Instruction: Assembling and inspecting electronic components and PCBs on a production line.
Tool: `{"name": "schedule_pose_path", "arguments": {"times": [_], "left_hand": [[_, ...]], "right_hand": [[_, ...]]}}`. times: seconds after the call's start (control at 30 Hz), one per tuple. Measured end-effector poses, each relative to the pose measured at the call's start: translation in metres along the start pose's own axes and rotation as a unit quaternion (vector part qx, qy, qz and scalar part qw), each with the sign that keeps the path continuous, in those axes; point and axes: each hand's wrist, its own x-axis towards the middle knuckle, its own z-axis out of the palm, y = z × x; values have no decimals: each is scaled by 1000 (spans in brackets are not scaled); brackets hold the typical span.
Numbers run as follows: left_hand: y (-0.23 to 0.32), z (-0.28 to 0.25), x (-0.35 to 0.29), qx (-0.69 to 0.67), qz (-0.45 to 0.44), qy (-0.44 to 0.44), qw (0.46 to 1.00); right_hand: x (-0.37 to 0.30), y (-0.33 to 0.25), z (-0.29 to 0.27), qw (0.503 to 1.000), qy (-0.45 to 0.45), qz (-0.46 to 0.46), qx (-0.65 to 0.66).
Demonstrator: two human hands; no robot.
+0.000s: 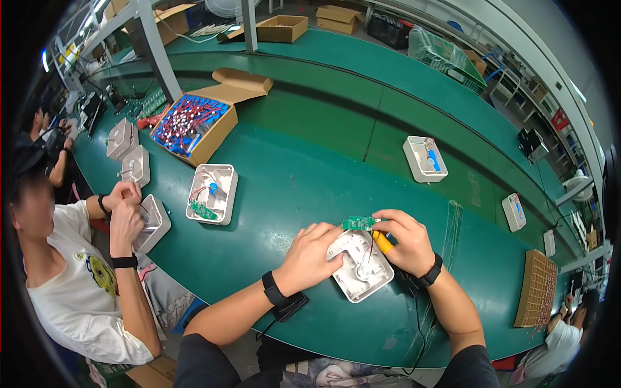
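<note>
In front of me, a white plastic housing (381,275) lies open side up on the green table, with thin wires and a round part inside. My left hand (309,257) grips its far left edge, thumb over the rim. A small green circuit board (358,223) is held just above the housing's far edge. My right hand (409,246) pinches the board's right end between thumb and fingers. Beneath those fingers sits a yellow piece (382,242), perhaps a tool handle; its kind is not clear. Whether my left fingertips touch the board I cannot tell.
Another housing (229,194) with a board and blue part stands left, near a cardboard box (217,132) of blue wired parts. More housings (424,169) sit farther off. A co-worker (71,271) handles one at left. A gridded tray (533,291) stands right; a black cable (424,330) hangs nearby.
</note>
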Motion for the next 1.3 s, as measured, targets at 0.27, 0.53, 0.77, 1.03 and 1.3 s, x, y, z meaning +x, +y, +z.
{"name": "schedule_pose_path", "arguments": {"times": [0.27,0.53,0.77,1.03,1.3], "left_hand": [[4,5,2,-100,4,14,995],[-2,8,2,-74,73,-18,994],[0,7,0,-26,126,10,992],[0,5,1,-25,121,11,992],[2,5,1,-14,126,-1,992]], "right_hand": [[6,-15,-9,990,-138,-31,-12],[-10,-21,0,981,-191,7,-41],[-11,-23,0,981,-191,38,-19],[-11,-26,-1,983,-173,16,-67],[-13,-20,1,983,-177,30,-41]]}}
